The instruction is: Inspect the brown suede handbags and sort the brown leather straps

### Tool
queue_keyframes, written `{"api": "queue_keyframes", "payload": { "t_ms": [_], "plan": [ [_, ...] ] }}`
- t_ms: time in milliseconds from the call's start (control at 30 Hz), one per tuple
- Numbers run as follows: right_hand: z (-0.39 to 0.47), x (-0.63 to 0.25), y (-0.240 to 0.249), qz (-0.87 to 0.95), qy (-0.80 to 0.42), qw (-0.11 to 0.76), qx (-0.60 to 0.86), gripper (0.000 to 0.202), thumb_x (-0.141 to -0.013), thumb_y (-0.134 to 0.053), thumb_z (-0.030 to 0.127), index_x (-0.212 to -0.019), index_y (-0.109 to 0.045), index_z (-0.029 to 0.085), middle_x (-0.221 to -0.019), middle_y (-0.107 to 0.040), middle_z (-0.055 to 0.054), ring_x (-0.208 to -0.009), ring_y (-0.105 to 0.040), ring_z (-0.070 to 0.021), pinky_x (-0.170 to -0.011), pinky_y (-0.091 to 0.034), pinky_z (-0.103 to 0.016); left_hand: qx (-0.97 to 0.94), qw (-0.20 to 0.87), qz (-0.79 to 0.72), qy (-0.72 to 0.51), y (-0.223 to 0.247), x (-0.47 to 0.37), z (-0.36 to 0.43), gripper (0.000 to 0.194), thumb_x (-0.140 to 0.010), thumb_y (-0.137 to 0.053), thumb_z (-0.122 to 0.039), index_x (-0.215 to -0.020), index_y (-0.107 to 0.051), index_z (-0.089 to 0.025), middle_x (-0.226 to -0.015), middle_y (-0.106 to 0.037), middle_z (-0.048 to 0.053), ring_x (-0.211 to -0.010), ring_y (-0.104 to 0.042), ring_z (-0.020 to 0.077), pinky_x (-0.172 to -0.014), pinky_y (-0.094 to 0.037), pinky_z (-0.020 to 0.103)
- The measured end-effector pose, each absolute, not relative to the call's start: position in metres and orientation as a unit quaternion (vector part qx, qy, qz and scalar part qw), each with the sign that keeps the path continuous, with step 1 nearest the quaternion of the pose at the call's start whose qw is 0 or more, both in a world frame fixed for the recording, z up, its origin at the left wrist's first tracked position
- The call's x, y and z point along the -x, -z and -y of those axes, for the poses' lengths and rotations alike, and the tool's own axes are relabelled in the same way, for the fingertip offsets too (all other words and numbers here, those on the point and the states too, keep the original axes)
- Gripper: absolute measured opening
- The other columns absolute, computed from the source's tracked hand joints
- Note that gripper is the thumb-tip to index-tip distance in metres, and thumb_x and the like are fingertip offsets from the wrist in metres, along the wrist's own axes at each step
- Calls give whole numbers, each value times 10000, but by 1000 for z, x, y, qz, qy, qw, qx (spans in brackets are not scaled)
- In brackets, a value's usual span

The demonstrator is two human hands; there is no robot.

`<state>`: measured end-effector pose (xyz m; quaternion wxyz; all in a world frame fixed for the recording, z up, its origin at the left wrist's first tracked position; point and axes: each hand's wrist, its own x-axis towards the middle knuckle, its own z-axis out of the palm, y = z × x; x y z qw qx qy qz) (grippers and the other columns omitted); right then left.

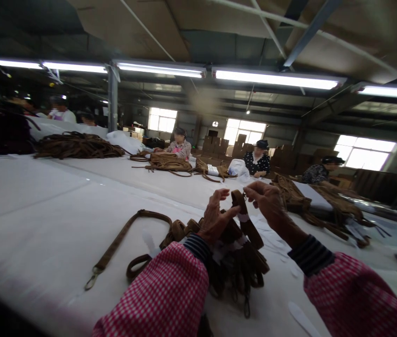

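Observation:
A rolled brown strap (252, 231) with a white paper band stands up from the pile, its top loop between my two hands. My right hand (268, 203) pinches at the top of this strap, where a small metal piece shows faintly. My left hand (215, 217) is on the near left side with thumb and fingers apart, the thumb tip close to the strap; contact is unclear. Below lies a pile of banded brown straps (242, 267), some with metal hooks, partly hidden by my left forearm. To the left, one loose strap (117, 243) ends in a metal snap hook (92, 279).
White table (44, 201) spreads all around. Brown strap heaps (79, 145) and brown bundles (168, 163) lie along its far side. More brown bundles (292, 194) are at right. White paper strips (301, 318) lie near my right sleeve. Several co-workers sit beyond the table.

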<state>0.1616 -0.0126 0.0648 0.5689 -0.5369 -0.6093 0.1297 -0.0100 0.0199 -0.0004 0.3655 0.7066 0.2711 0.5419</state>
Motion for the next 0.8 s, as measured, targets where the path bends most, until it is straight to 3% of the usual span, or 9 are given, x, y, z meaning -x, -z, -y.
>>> {"api": "queue_keyframes", "payload": {
  "t_ms": [100,200,333,433,567,667,800],
  "plan": [
    [25,-152,-66,645,-113,531,537,356,-766,-759,543,-706,-692,199,-586,-583,-1,-516,-466,-143,-499,-367,-302,-734,309,-224,-562,-3,9,-13,539,-855,-729,-415,-1351,-561,-285,-1374,-598,79,-1284,-512,272,-1047,-436,409],
    [36,-149,-71,683,-73,507,521,341,-784,-745,550,-708,-714,218,-614,-607,-13,-558,-493,-159,-532,-379,-309,-757,282,-202,-554,-3,6,-13,393,-867,-716,-435,-1215,-643,-269,-1191,-676,57,-1126,-586,247,-1001,-452,380],
    [35,-153,-76,657,-12,539,528,261,-810,-740,484,-721,-713,240,-649,-620,-20,-579,-488,-166,-545,-376,-316,-716,386,-278,-510,0,11,-25,226,-789,-743,-393,-910,-683,-212,-877,-691,31,-867,-623,216,-797,-480,335],
    [27,-152,-75,631,-36,583,511,242,-813,-746,425,-689,-678,229,-644,-602,-15,-563,-470,-148,-521,-368,-302,-706,466,-274,-458,-2,16,-29,127,-775,-679,-305,-822,-661,-189,-764,-667,16,-752,-609,186,-708,-464,297],
    [19,-151,-76,606,-129,615,487,299,-784,-769,417,-653,-627,189,-595,-571,10,-512,-457,-105,-463,-356,-258,-753,434,-237,-434,-8,13,-28,228,-807,-715,-408,-857,-681,-188,-772,-632,-6,-752,-577,166,-668,-442,261],
    [31,-163,-74,648,-183,565,478,277,-805,-755,431,-781,-665,171,-699,-645,-6,-580,-552,-115,-467,-400,-231,-772,422,-219,-422,-8,8,-28,306,-848,-707,-484,-810,-684,-181,-746,-597,-16,-721,-541,144,-630,-413,238],
    [95,-203,-47,690,-142,450,549,251,-870,-720,376,-1031,-704,185,-848,-688,-17,-715,-621,-138,-564,-462,-240,-714,482,-245,-444,-3,5,-31,396,-876,-667,-557,-826,-705,-166,-722,-633,4,-659,-568,142,-592,-438,232]
  ]
}}
